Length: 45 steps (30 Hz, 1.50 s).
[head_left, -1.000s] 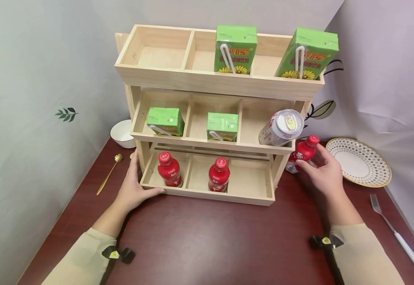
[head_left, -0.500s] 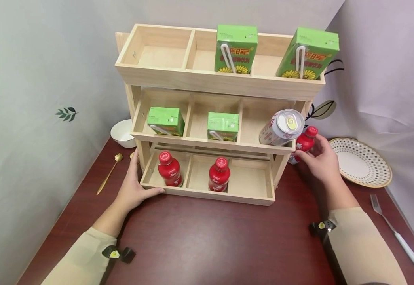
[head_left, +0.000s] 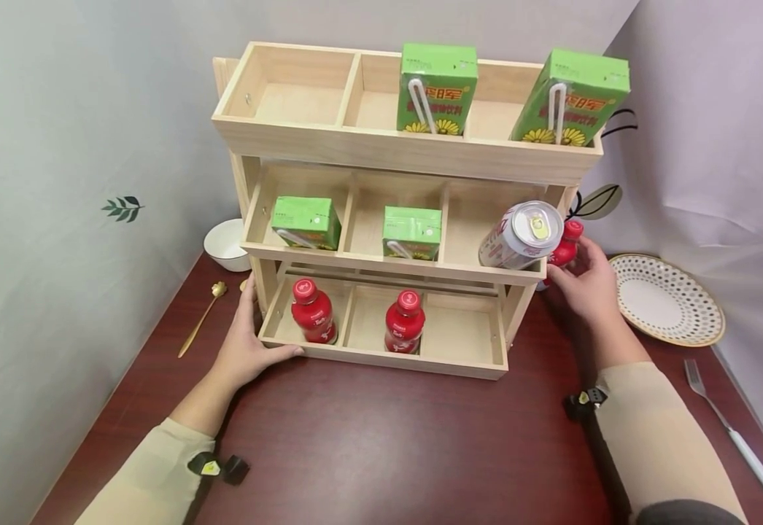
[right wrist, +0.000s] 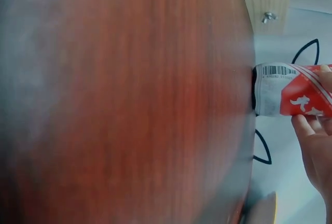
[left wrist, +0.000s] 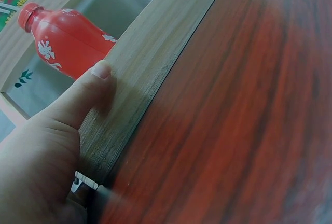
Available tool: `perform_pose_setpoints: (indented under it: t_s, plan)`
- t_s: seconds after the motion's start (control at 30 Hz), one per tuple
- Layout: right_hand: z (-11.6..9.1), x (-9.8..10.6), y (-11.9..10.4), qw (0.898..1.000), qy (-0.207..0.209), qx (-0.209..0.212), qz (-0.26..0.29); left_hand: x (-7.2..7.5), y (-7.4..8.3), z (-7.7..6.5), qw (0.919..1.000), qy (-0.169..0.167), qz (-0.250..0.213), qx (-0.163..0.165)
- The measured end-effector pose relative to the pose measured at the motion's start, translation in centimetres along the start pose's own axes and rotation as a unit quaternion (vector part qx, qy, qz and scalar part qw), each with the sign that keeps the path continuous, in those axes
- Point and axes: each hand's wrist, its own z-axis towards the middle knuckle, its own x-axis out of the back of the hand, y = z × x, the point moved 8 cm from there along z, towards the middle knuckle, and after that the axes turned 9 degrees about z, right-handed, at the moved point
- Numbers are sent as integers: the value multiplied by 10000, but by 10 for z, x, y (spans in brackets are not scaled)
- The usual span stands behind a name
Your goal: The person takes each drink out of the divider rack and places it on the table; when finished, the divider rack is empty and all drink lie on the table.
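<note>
A three-tier wooden rack [head_left: 381, 357] stands on the table. My left hand [head_left: 243, 350] holds its lower left corner, thumb [left wrist: 101, 71] on the bottom tray's front edge. Behind the rack's right side, my right hand [head_left: 591, 284] grips a red-capped bottle [head_left: 564, 251], its label and barcode showing in the right wrist view [right wrist: 280, 89]. The can and rack hide part of that bottle. Two similar red bottles, one left [head_left: 316, 317] and one middle [head_left: 404, 324], stand in the bottom tray. A silvery can [head_left: 519, 237] leans in the middle tier's right compartment.
Green drink cartons [head_left: 437, 87] with straws sit in the upper two tiers. A white bowl [head_left: 225, 244] and gold spoon [head_left: 203, 317] lie left of the rack. To the right are a dotted plate [head_left: 664, 299] and a white-handled fork [head_left: 736, 430].
My right hand has carried the red bottle away from me and slightly toward the rack, so the can now covers more of it. The left hand stays put.
</note>
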Motion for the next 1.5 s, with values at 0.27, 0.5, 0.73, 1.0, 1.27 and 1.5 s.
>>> perform_pose_setpoints:
  t_s: [0.27,0.5,0.73,1.0,1.27,1.5]
  plan:
    - [16,-1,14,9999,90,-45,-71,-1,0,2,10000,-36,-26,-24]
    - [11,-6,-12,9996,6,15,277,-1,2,2,10000,-25,52,-17]
    - [9,-9,-19,9993,-6,-5,361,-2,0,2,10000,-50,20,13]
    - [6,-6,0,9869,258,-633,1460,-3,-2,2,10000,-32,60,-50]
    - [-3,7,14,9906,791,-818,755,-2,-3,1,9999,1,104,-45]
    - [-21,16,3,9846,1262,-597,1056,0,-4,-1,10000,-24,77,-2]
